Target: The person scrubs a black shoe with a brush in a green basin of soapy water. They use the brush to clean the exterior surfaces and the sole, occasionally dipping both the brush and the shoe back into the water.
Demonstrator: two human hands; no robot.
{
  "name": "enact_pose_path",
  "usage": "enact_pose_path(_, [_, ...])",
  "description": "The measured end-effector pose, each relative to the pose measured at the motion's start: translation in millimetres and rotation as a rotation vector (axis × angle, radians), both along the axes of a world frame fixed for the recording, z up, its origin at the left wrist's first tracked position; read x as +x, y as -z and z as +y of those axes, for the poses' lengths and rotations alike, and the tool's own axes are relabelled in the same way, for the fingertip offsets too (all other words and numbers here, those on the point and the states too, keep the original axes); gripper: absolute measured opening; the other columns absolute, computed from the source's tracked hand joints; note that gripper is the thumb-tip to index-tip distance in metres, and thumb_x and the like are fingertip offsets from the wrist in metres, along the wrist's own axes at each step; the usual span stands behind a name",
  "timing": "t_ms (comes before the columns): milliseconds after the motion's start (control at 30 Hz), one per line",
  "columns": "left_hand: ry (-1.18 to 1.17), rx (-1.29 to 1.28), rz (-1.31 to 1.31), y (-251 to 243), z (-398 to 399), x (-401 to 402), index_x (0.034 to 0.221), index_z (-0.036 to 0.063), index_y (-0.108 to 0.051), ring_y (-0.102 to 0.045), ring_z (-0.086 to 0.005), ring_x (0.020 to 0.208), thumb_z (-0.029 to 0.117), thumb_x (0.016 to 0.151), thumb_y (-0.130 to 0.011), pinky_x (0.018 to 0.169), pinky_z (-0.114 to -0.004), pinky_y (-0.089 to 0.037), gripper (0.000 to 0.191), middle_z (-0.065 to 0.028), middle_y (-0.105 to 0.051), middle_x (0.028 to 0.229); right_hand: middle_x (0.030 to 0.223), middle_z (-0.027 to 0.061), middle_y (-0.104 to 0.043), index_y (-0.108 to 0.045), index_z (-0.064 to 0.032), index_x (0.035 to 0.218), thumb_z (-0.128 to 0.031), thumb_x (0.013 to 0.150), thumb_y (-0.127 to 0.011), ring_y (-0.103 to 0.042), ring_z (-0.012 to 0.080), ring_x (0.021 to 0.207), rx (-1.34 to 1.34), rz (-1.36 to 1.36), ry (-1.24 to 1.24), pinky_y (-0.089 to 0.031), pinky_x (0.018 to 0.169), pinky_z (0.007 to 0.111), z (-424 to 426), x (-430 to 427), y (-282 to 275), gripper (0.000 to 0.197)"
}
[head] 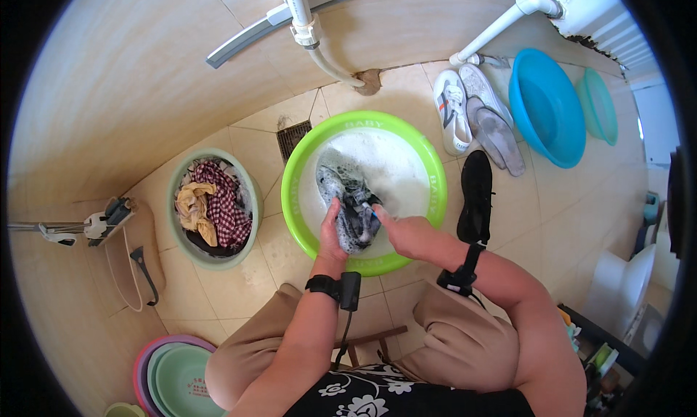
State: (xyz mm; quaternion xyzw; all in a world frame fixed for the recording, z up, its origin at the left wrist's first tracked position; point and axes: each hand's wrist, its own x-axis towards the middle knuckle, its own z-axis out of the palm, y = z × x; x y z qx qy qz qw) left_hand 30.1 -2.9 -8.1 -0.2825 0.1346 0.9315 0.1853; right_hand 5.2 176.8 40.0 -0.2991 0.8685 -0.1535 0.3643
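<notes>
A lime-green plastic basin (288, 221) with sudsy water stands on the tiled floor before me. Over it, my left hand (331, 234) grips the near end of a foam-covered dark shoe (354, 210). My right hand (405, 232) closes on a slim brush (370, 207) with a white and blue handle, its head at the shoe's opening and partly hidden. Right of the basin, a black shoe (475, 196) lies on the floor. Farther back are a pair of white sneakers (452, 112) and grey insoles (495, 134).
Left stands a pale green tub (257, 215) of clothes, near a floor drain (293, 138) and a mop bucket (152, 248). Blue (544, 106) and mint basins (597, 106) lean at the right. Stacked basins (182, 373) sit lower left. A white toilet (621, 286) is far right.
</notes>
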Motion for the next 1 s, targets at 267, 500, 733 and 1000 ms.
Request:
enact_pose_path(267, [0.072, -0.482, -0.079, 43, -10, 6, 0.123, 0.0034, -0.045, -0.059, -0.0223, 0.1, 0.035, 0.088, -0.054, 0.085, -0.035, -0.049, 0.048, -0.0103, -0.058, 0.114, 0.077, 0.0206, -0.061, -0.056, -0.0023, 0.094, -0.016, 0.083, -0.046, -0.06, 0.0379, 0.076, -0.199, 0.039, 0.296, -0.047, 0.064, 0.047, -36, -37, 49, 0.02])
enact_pose_path(500, [0.152, -0.701, -0.071, 14, -9, 4, 0.126, 0.0028, -0.041, -0.058, -0.0211, 0.098, 0.028, 0.086, -0.059, 0.082, -0.033, -0.049, 0.051, -0.0101, -0.057, 0.113, 0.083, 0.0284, -0.06, -0.045, 0.0047, 0.102, -0.011, 0.082, -0.046, -0.06, 0.0404, 0.08, 0.02, -0.146, 0.039, -0.047, 0.069, 0.048, -31, -10, 51, 0.025])
enact_pose_path(733, [0.016, -0.587, -0.075, -2, -17, -2, 0.124, 0.0027, -0.045, -0.058, -0.0199, 0.097, 0.029, 0.083, -0.063, 0.083, -0.032, -0.048, 0.052, -0.0086, -0.058, 0.111, 0.081, 0.0257, -0.059, -0.038, 0.0015, 0.111, -0.015, 0.086, -0.039, -0.057, 0.043, 0.08, -0.299, -0.117, 0.116, -0.044, 0.07, 0.051, -19, -11, 67, 0.03])
enact_pose_path(1000, [0.159, -0.771, -0.092, 24, -14, -6, 0.123, 0.0014, -0.047, -0.058, -0.018, 0.097, 0.024, 0.086, -0.06, 0.082, -0.031, -0.047, 0.045, -0.0079, -0.059, 0.109, 0.07, 0.023, -0.06, -0.039, 0.0014, 0.111, -0.017, 0.091, -0.033, -0.059, 0.0416, 0.067, -0.018, -0.051, 0.182, -0.045, 0.06, 0.052, -45, -45, 59, 0.028])
